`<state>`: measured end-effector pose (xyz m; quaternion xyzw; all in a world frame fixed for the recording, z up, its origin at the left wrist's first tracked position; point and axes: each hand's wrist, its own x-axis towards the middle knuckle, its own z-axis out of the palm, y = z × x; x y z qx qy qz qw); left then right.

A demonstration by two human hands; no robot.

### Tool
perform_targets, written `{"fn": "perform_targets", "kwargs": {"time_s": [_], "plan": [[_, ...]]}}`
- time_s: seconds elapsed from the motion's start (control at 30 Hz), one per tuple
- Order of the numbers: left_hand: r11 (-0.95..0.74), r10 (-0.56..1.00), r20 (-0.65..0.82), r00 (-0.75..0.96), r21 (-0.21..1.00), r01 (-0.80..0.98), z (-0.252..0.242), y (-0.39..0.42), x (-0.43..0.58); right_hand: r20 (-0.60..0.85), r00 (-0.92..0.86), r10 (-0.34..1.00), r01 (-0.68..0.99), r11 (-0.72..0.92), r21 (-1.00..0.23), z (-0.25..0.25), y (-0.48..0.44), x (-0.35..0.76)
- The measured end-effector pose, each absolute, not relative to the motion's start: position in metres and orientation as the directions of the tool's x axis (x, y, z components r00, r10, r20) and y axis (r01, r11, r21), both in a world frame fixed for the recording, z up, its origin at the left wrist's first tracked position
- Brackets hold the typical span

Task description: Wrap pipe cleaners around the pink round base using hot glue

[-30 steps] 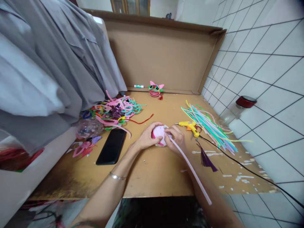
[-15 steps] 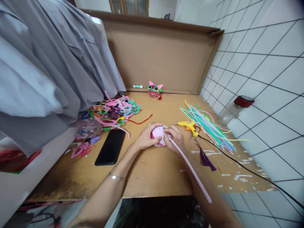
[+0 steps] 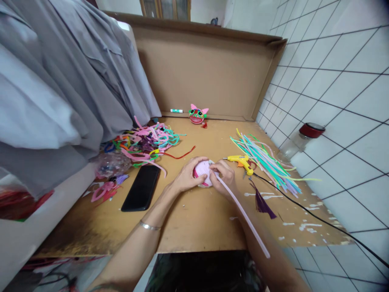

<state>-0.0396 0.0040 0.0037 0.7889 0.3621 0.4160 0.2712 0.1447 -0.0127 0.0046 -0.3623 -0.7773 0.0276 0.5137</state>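
A rounded piece wrapped in pale lilac pipe cleaner [image 3: 201, 169], with a dark pink edge on its left, sits between my hands over the middle of the table. My left hand [image 3: 189, 175] is closed around its left side, thumb below and fingers above. At its right side my right hand [image 3: 223, 174] pinches a lilac pipe cleaner [image 3: 240, 207], whose long free end runs down over my right forearm. The fingertips of the right hand press against the wrapped surface. A yellow hot glue gun [image 3: 240, 159] lies just beyond the right hand.
Left of my arm are a black phone [image 3: 141, 188] and a heap of coloured pipe cleaners [image 3: 152, 140]. Straight pipe cleaners [image 3: 267, 162], a purple tassel [image 3: 263, 202] and a lidded jar [image 3: 299, 140] are on the right. A colourful animal head [image 3: 197, 114] stands at the back.
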Motion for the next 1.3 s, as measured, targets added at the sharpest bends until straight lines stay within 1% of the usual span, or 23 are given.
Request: {"fn": "perform_targets", "kwargs": {"time_s": [0.53,0.8,1.0,1.3], "plan": [[-0.665,0.741,0.529,0.414,0.660,0.348,0.0027,0.0060,-0.0375,0.776,-0.206,0.597,0.541,0.730,-0.418,0.0041,-0.0127,0.1441],[-0.633,0.767,0.491,0.412,0.681,0.368,0.0037,0.0051,-0.0395,0.782,-0.208,0.587,0.527,0.741,-0.416,0.0069,-0.0152,0.1441],[-0.686,0.721,0.545,0.428,0.647,0.331,0.0028,0.0069,-0.0389,0.779,-0.217,0.588,0.528,0.742,-0.413,0.0064,-0.0141,0.1441],[-0.688,0.720,0.564,0.404,0.655,0.311,0.0018,0.0061,-0.0371,0.782,-0.210,0.587,0.513,0.747,-0.423,0.0059,-0.0143,0.1451]]}}
